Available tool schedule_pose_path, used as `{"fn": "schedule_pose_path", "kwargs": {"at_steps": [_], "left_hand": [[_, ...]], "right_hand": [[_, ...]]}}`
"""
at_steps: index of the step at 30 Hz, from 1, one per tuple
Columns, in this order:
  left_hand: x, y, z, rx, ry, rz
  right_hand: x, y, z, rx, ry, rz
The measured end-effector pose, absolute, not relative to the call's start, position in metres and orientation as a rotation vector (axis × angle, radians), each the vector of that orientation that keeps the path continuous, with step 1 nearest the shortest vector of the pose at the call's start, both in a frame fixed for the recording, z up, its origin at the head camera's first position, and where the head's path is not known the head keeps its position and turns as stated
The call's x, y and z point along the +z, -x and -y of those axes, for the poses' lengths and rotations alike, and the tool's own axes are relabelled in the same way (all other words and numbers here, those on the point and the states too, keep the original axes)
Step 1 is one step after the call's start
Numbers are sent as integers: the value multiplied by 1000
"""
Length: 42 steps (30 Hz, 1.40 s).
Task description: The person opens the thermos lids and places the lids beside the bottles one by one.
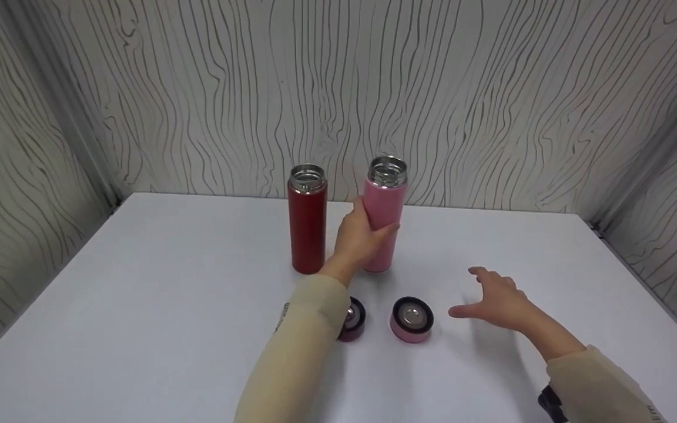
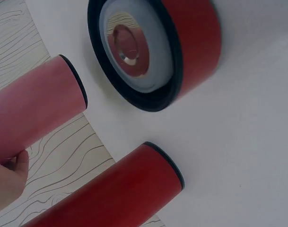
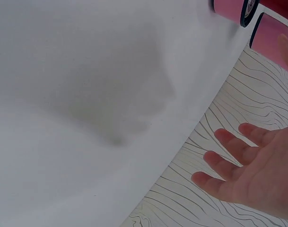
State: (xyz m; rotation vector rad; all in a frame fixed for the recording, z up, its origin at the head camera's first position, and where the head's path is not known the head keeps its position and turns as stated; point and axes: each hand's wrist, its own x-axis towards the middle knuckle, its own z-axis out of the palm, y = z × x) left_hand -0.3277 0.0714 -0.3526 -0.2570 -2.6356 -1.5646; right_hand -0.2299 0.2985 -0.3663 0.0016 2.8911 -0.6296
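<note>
My left hand (image 1: pixel 359 238) grips a pink thermos bottle (image 1: pixel 381 220) around its body; the bottle is uncapped, its steel mouth showing, and it leans slightly. Just left of it a red thermos bottle (image 1: pixel 307 229), also uncapped, stands upright on the table. In front lie two lids with their inner sides up: a pink lid (image 1: pixel 412 320) and a red lid (image 2: pixel 196 47), which my left forearm partly covers in the head view. Over the table to the right of the pink lid, my right hand (image 1: pixel 500 302) hovers with fingers spread, holding nothing.
The white table (image 1: pixel 168 282) reaches back to a wall panel (image 1: pixel 227 100) with a wood-grain line pattern. Similar panels close off the left and right sides. My left sleeve (image 1: pixel 300 341) crosses the front of the table near the lids.
</note>
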Motion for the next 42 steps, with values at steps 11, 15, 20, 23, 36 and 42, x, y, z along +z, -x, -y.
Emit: {"fn": "schedule_pose_path", "kwargs": {"at_steps": [11, 15, 20, 23, 36, 42], "left_hand": [[-365, 328, -83, -1603, 276, 2680], [-365, 327, -85, -1633, 266, 2679], [-364, 327, -88, -1643, 279, 2646], [-365, 326, -88, -1656, 270, 2629], [-357, 322, -82, -1675, 67, 2754], [-361, 322, -71, -1592, 76, 2829]], "right_hand": [[-366, 223, -298, -619, -4, -2900], [-363, 222, -298, -613, -7, -2903], [-362, 220, -296, -600, -4, -2909], [-362, 218, -294, -592, -1, -2913], [-357, 219, -275, -592, 84, -2918], [-353, 221, -271, -577, 166, -2940]]}}
